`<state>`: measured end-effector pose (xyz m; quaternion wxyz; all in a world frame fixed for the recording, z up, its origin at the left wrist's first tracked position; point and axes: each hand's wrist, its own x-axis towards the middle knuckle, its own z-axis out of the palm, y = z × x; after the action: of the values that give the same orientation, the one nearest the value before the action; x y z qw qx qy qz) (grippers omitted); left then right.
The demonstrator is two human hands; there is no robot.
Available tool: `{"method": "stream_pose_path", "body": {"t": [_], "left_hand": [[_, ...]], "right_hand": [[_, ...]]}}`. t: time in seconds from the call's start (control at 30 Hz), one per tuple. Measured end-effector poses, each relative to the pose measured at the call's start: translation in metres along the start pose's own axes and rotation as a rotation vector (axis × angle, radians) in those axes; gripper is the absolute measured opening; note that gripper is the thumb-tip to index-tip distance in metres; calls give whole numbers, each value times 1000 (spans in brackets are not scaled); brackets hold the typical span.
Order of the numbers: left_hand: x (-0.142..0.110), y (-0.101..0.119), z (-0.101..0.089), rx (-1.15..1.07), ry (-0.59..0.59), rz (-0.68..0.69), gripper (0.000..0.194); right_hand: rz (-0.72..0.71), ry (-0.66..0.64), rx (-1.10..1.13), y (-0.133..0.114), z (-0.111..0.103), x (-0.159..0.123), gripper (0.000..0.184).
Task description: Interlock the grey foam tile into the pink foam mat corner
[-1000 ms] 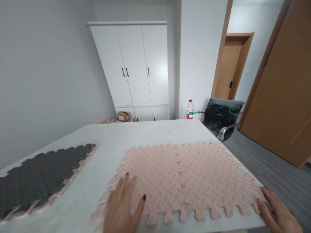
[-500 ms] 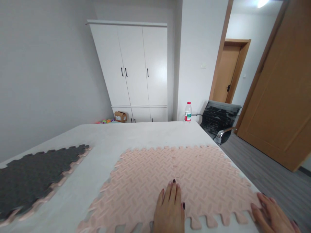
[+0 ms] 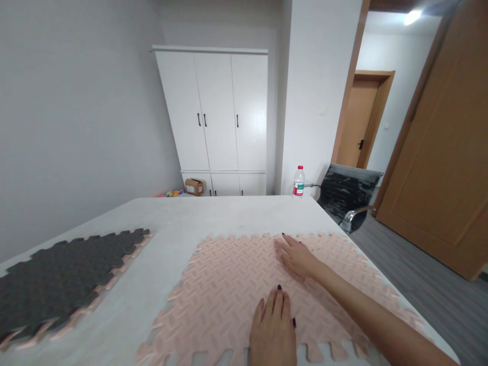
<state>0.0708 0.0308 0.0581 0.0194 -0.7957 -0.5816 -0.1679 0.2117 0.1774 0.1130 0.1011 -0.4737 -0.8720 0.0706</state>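
Note:
Pink foam mats [image 3: 224, 284] with toothed edges and a raised tread pattern lie flat on the white table [image 3: 152, 284]. My left hand [image 3: 273, 323] rests on the near part of the pink foam, fingers stretched out and palm down. Further away, my right hand [image 3: 297, 256] reaches over the far middle of the pink foam with its fingers extended. I cannot tell whether its fingertips press on the surface. Off to the left lie dark grey foam mats [image 3: 64, 274] with pink foam showing beneath their edge.
A plastic bottle [image 3: 299, 182] with a red cap stands at the table's far right corner. Beyond that corner is a black chair [image 3: 348, 190]. A cardboard box [image 3: 194, 186] and colourful small items [image 3: 170, 193] show behind the table, before a white cabinet [image 3: 217, 112].
My right hand has moved from the near right corner of the pink foam up to its far middle. The left hand stays at the same spot. The view has tilted slightly.

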Motion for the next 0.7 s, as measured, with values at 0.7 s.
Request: {"method": "stream_pose_path", "body": {"t": [0.7], "left_hand": [[5,-3,-5,-184,-153,-92,44]], "right_hand": [[119,-147,23,41,26,48,62]]}}
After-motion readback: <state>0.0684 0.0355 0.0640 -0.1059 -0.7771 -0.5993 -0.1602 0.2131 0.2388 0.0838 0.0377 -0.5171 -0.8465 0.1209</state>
